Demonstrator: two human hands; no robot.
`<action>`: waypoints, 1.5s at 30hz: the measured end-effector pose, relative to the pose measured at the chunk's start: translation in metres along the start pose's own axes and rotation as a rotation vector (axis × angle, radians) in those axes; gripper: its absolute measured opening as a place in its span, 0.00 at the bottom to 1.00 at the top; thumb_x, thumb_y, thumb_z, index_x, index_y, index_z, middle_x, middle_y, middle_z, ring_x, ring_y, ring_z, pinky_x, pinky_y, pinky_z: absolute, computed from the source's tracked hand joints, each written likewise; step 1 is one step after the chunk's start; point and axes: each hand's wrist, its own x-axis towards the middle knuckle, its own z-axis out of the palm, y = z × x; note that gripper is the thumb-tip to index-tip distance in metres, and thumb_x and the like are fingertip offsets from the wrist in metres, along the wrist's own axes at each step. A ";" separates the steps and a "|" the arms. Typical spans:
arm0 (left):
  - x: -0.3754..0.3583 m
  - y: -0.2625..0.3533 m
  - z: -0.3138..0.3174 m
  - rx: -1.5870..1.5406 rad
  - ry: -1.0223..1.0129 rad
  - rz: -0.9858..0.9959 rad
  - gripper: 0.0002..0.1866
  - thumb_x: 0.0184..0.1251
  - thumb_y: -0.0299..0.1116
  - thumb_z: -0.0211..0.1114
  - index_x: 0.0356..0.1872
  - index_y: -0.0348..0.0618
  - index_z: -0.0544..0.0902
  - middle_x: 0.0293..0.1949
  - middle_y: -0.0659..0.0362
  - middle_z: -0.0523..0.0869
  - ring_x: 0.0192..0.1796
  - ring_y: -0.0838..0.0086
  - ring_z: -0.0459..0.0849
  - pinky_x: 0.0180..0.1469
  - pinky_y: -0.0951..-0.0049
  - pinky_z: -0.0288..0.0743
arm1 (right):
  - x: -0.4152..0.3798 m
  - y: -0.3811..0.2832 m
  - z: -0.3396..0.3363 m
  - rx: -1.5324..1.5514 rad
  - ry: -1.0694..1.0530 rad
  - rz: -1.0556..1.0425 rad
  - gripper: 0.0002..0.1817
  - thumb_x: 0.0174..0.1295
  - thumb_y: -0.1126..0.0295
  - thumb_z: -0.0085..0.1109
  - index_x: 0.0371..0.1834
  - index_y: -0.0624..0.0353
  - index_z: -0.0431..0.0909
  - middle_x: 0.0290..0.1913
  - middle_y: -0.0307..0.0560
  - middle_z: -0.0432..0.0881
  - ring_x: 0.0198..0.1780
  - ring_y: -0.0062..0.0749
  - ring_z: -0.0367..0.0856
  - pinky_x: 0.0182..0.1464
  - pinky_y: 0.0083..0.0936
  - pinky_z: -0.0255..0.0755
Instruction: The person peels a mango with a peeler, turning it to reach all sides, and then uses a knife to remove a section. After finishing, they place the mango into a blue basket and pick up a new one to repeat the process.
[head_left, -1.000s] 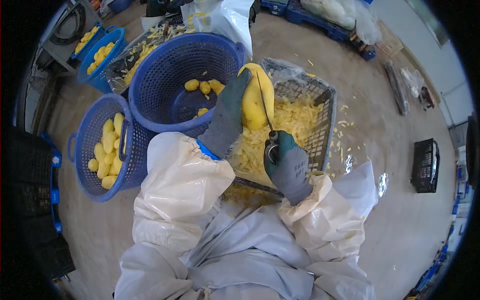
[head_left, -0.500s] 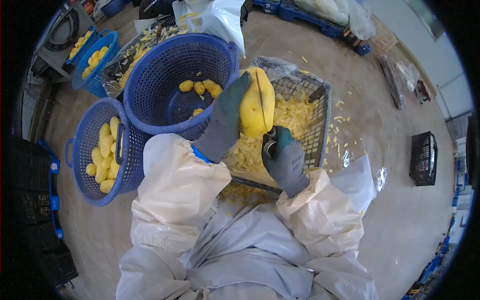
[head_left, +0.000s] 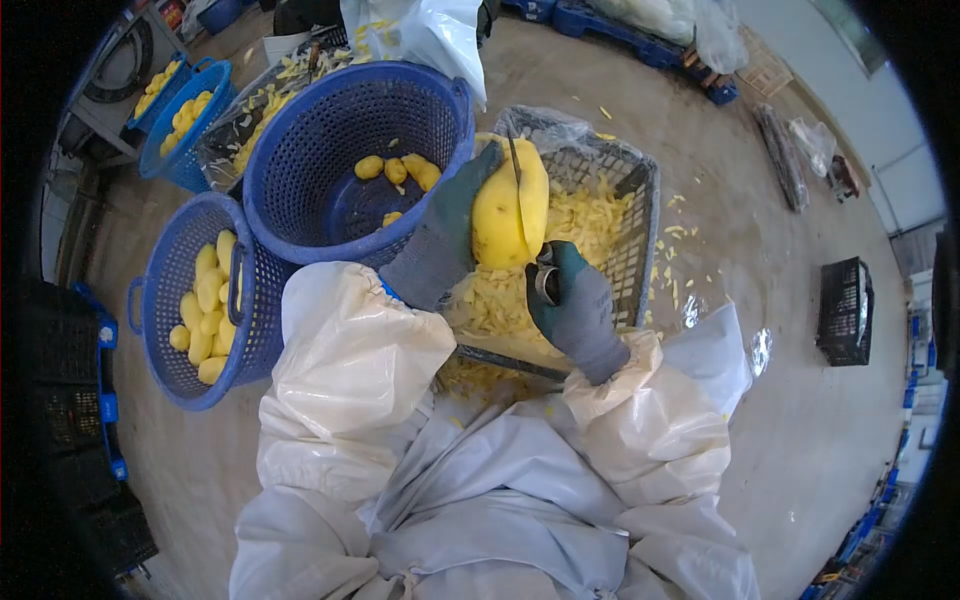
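Note:
A large, smooth yellow potato (head_left: 500, 218) is gripped in my gloved left hand (head_left: 450, 225), whose fingers wrap its left side. My gloved right hand (head_left: 578, 305) is closed around the dark handle of a knife (head_left: 519, 185). The thin blade runs lengthwise along the potato's right side, touching it. Below both hands stands a black plastic crate (head_left: 640, 255) with a clear liner, full of yellow peelings (head_left: 590, 222). Some fingers of the left hand are hidden behind the potato.
A big blue basket (head_left: 300, 150) to the left holds a few potatoes (head_left: 395, 170). Beside it, a smaller blue basket (head_left: 165, 270) contains several peeled potatoes (head_left: 208, 300). Peelings lie scattered on the wet floor (head_left: 700, 270). A black crate (head_left: 845, 312) stands far right.
The knife blade has shifted slightly over the potato, and the potato sits a little further left. My right hand has moved slightly right and down.

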 end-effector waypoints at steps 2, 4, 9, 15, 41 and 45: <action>-0.002 0.000 -0.007 0.026 0.002 0.013 0.19 0.75 0.40 0.52 0.60 0.41 0.73 0.53 0.55 0.80 0.54 0.70 0.81 0.59 0.68 0.75 | -0.001 -0.006 -0.007 0.054 -0.048 0.048 0.12 0.56 0.71 0.61 0.42 0.57 0.73 0.33 0.54 0.81 0.32 0.53 0.81 0.33 0.37 0.74; 0.011 -0.008 -0.052 0.133 -0.103 0.127 0.20 0.75 0.38 0.50 0.62 0.41 0.71 0.57 0.54 0.79 0.58 0.70 0.79 0.62 0.68 0.73 | 0.000 -0.018 -0.016 0.108 -0.101 0.113 0.10 0.56 0.72 0.61 0.41 0.57 0.73 0.32 0.54 0.80 0.30 0.53 0.80 0.32 0.34 0.73; 0.012 -0.006 -0.043 0.056 -0.107 0.079 0.21 0.77 0.37 0.46 0.65 0.41 0.67 0.61 0.53 0.75 0.62 0.67 0.75 0.65 0.67 0.70 | -0.006 -0.014 -0.015 0.496 -0.150 0.225 0.13 0.56 0.72 0.64 0.43 0.59 0.74 0.32 0.44 0.80 0.30 0.30 0.78 0.35 0.25 0.72; 0.003 0.000 -0.019 0.102 -0.008 0.069 0.21 0.77 0.39 0.46 0.65 0.41 0.67 0.60 0.53 0.76 0.60 0.65 0.77 0.63 0.65 0.72 | -0.002 -0.026 -0.029 0.736 -0.240 0.418 0.16 0.55 0.73 0.66 0.46 0.62 0.74 0.34 0.37 0.80 0.35 0.17 0.75 0.38 0.20 0.72; 0.017 0.012 -0.039 -0.561 0.051 0.075 0.25 0.64 0.53 0.58 0.53 0.43 0.76 0.46 0.49 0.82 0.45 0.56 0.83 0.42 0.60 0.83 | -0.011 -0.040 -0.026 0.158 -0.213 0.040 0.12 0.55 0.68 0.64 0.40 0.58 0.76 0.25 0.54 0.78 0.27 0.48 0.79 0.30 0.33 0.70; 0.020 0.012 -0.051 -0.667 0.132 0.129 0.25 0.63 0.52 0.59 0.53 0.44 0.76 0.49 0.48 0.81 0.48 0.54 0.83 0.48 0.56 0.82 | -0.013 -0.035 -0.017 0.218 -0.146 0.039 0.12 0.55 0.66 0.65 0.41 0.57 0.76 0.23 0.53 0.77 0.24 0.45 0.78 0.28 0.33 0.69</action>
